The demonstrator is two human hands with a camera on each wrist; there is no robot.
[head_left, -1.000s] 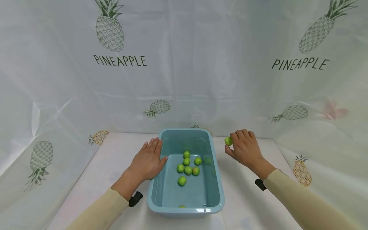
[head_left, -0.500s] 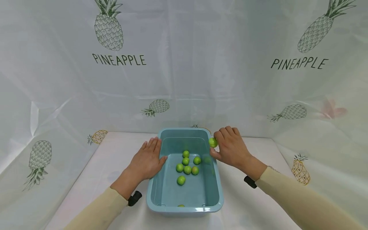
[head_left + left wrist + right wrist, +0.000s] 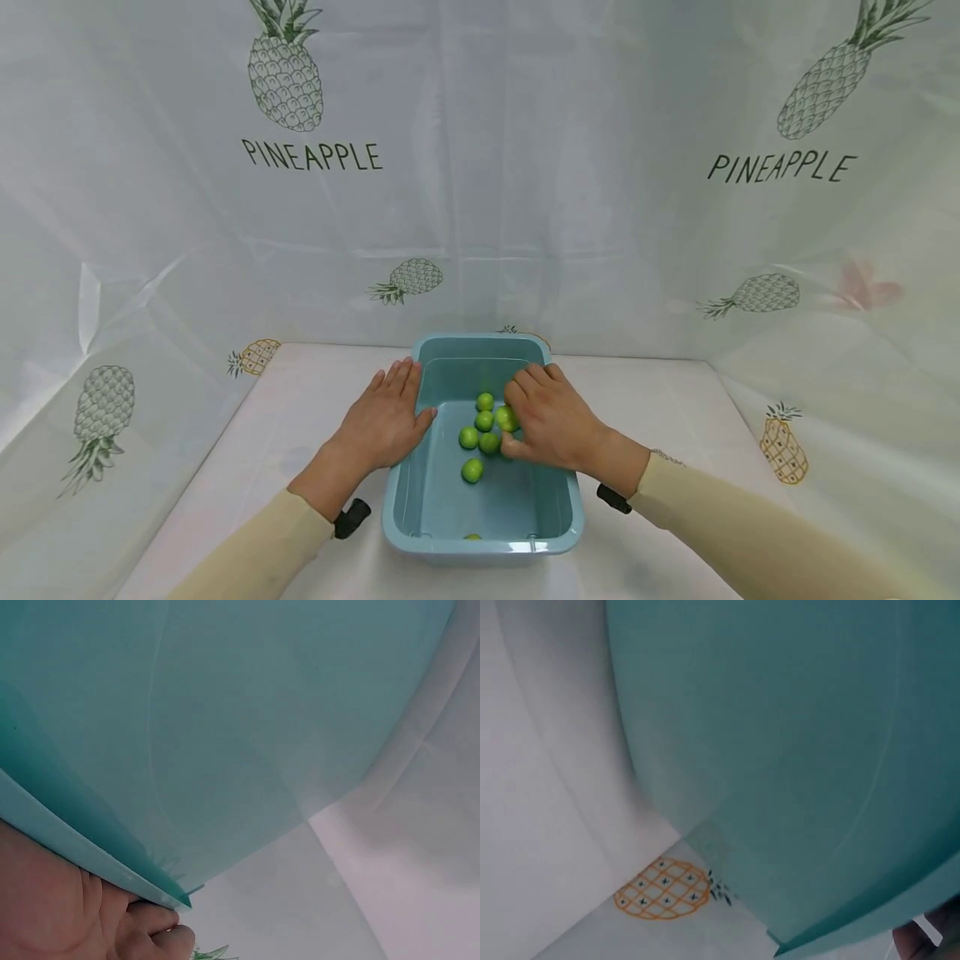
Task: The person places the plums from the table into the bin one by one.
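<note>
A light blue rectangular plastic bin (image 3: pixel 483 547) stands on the table, with several small round green fruits (image 3: pixel 472 471) on its floor. My left hand (image 3: pixel 382 415) rests on the bin's left rim, fingers straight and lying along it. In the left wrist view the palm (image 3: pixel 45 900) shows beneath that rim. Over the right side of the bin, my right hand (image 3: pixel 551 417) pinches one green fruit (image 3: pixel 507 417) between thumb and fingers, above the others. The back of this hand hides part of the bin's right wall. In the right wrist view, only fingertips show past the rim.
The table (image 3: pixel 315 467) has a white cover, and a white pineapple-print sheet (image 3: pixel 570 183) hangs behind and at both sides. Another green fruit (image 3: pixel 472 537) is mostly hidden behind the bin's near rim. A small black device (image 3: pixel 351 518) sits under each wrist.
My right hand has carried its green fruit leftward from the table's right side, across the bin's right rim and down over the other fruits. The left hand keeps its place on the rim.
</note>
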